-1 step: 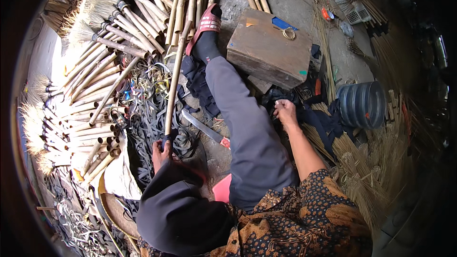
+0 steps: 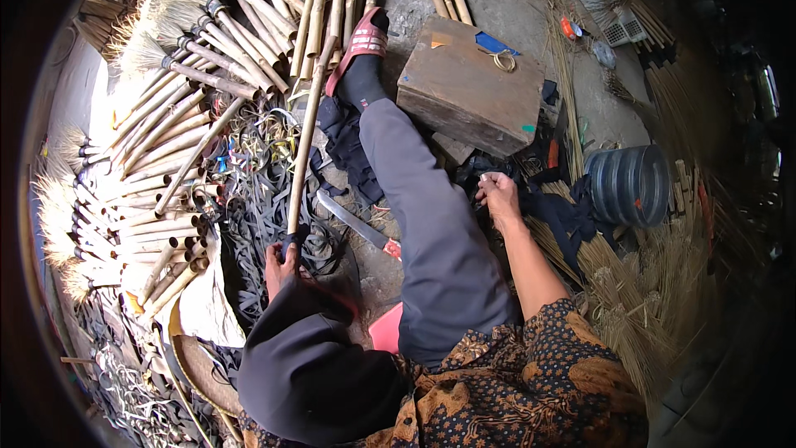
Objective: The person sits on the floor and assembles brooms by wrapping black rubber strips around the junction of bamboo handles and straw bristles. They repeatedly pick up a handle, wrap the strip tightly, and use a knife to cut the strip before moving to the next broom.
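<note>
My left hand [image 2: 280,270] is closed around the lower end of a long bamboo pole [image 2: 305,145], where a dark strip is wrapped. The pole slants up and away, its far part beside my sandalled foot [image 2: 365,46]. My right hand [image 2: 499,197] hovers right of my outstretched leg, fingers curled and pressed together; whether anything is between them I cannot make out. Near it lies dark cloth [image 2: 572,214] on a bundle of straw-like stalks. A long knife [image 2: 356,224] with a red-and-white handle rests on the floor between the pole and my leg.
Many finished-looking brooms with bamboo handles [image 2: 224,83] are piled at the left. Dark strips [image 2: 265,174] heap beside them. A wooden box [image 2: 473,83] carries a ring of cord [image 2: 504,60]. A ribbed bluish container [image 2: 628,185] and stalk bundles [image 2: 638,307] stand at the right.
</note>
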`<state>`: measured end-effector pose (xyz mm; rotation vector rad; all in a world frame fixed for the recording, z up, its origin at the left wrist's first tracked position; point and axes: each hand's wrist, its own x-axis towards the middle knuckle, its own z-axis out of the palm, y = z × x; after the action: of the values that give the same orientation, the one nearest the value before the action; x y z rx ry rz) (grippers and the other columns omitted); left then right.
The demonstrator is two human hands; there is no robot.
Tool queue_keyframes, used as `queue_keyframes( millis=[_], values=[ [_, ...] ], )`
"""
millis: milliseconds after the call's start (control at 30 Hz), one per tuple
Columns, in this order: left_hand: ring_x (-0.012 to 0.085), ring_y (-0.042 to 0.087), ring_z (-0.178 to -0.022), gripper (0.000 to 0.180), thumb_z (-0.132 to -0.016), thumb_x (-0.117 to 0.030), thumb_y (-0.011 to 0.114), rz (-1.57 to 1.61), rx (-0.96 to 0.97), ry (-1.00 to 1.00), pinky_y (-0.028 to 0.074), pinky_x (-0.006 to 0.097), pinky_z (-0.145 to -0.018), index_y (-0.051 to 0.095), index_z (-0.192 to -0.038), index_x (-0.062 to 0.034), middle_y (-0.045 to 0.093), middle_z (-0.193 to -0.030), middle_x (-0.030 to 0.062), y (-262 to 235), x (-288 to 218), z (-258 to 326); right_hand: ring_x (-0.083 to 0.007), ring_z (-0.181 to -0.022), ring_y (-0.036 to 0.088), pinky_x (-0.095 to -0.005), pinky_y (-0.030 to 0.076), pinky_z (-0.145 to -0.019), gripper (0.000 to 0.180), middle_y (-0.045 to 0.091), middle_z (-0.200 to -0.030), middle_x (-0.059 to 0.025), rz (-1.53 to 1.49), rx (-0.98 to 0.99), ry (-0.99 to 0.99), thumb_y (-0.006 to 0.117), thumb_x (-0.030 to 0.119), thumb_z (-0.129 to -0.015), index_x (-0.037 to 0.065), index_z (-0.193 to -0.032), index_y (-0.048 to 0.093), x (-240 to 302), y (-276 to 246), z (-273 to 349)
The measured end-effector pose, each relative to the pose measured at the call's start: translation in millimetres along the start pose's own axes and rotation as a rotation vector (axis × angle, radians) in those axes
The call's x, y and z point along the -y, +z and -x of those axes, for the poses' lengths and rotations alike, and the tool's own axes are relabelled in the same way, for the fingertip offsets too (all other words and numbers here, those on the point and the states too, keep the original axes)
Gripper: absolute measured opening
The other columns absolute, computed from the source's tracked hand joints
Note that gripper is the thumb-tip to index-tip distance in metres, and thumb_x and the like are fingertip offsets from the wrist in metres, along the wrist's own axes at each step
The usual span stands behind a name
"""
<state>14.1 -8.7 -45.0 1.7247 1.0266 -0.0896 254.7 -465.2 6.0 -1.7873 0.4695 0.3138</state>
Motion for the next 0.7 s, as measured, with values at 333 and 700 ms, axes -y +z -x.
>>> queue_keyframes(
  millis=[333,700],
  values=[
    [0.0230,0.065,-0.076,0.047,-0.097,-0.039,0.072,-0.121,-0.043,0.080,0.052,0.037,-0.073,0.062,-0.123,-0.0007,0.069,-0.088,0.0138,-2,-18,8,-0.0050,-0.072,0.055,-0.0245,0.044,-0.060,0.016,0.063,-0.082,0.0020,0.373,0.481,-0.033,0.069,0.017,-0.099,0.002,-0.106,0.067,74,5,37],
    [0.0369,0.073,-0.082,0.053,-0.093,-0.048,0.070,-0.269,-0.105,0.138,0.056,0.044,-0.075,0.068,-0.120,-0.0024,0.075,-0.093,0.0217,0,-20,5,-0.0075,-0.063,0.059,-0.0226,0.047,-0.052,0.012,0.068,-0.090,-0.0049,0.234,0.308,-0.268,0.062,0.009,-0.103,0.001,-0.112,0.061,154,65,80]
  ],
)
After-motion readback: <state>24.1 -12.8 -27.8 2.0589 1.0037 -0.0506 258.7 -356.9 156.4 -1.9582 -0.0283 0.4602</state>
